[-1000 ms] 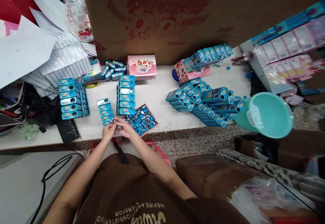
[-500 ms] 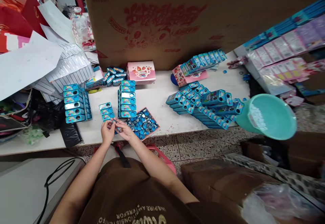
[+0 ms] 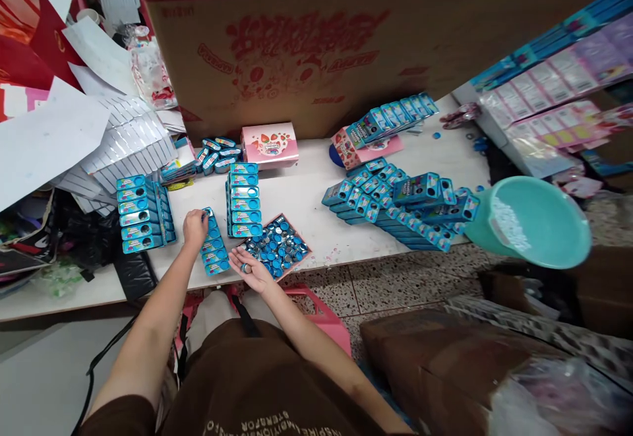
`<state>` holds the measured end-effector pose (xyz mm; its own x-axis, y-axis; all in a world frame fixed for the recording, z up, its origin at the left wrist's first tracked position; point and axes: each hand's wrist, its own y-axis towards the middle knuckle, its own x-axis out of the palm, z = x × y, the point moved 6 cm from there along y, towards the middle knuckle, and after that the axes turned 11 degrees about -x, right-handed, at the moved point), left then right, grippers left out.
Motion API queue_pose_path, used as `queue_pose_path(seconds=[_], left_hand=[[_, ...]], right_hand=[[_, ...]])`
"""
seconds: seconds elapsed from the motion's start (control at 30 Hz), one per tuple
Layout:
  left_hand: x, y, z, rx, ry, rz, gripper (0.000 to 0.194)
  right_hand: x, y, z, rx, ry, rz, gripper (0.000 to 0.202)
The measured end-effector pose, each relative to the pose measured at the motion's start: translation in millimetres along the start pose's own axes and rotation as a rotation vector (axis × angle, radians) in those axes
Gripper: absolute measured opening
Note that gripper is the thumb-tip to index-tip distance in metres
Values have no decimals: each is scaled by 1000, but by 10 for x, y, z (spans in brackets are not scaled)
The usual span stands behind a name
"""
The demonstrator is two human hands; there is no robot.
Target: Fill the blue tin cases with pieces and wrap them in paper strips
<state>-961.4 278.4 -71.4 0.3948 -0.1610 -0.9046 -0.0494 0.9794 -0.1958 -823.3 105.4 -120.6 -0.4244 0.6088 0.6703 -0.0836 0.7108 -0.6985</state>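
A small round piece [image 3: 246, 268], metallic and ring-like, is cradled in the upturned palm of the right hand [image 3: 255, 274]; the fingers are spread loosely, so the grip is wide and the piece is only rested there, kept ready at the front edge of the tabletop [image 3: 306, 198]. The left hand [image 3: 194, 227] is laid on the far end of a short row of blue packs [image 3: 213, 249], its fingers curled over the topmost pack; whether that pack is pinched or merely pressed cannot be told.

Just right of the right hand, a shallow pink-rimmed tray [image 3: 277, 247] is filled with blue and silvery round caps, placed within easy reach. Behind the tray a neat stack of blue packs [image 3: 243, 200] is set, and a second stack [image 3: 142, 212] is kept to the left, so that finished-looking packs appear sorted apart from the loose parts. Farther right, a large heap of blue packs [image 3: 400, 205] is spread in overlapping rows. A pink box with strawberries [image 3: 270, 143] is stood at the back, against a big cardboard carton [image 3: 316, 47] printed in red; its lettering is seen upside down and cannot be read with certainty. A teal basin [image 3: 534, 221] is seen beyond the right end of the tabletop. On the brown shirt [image 3: 257, 383], upside-down white lettering is partly legible, seemingly "INSPIRE".
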Motion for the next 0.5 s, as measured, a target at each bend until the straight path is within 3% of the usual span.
queue_pose_path(seconds=[0.27,0.5], left_hand=[[40,-202,128,169,184,22,35],[159,-218,145,295,284,-95,40]], right_hand=[[-162,-48,-159,-33,21,58,25],[-185,-14,-156,-8,-11,71,24]])
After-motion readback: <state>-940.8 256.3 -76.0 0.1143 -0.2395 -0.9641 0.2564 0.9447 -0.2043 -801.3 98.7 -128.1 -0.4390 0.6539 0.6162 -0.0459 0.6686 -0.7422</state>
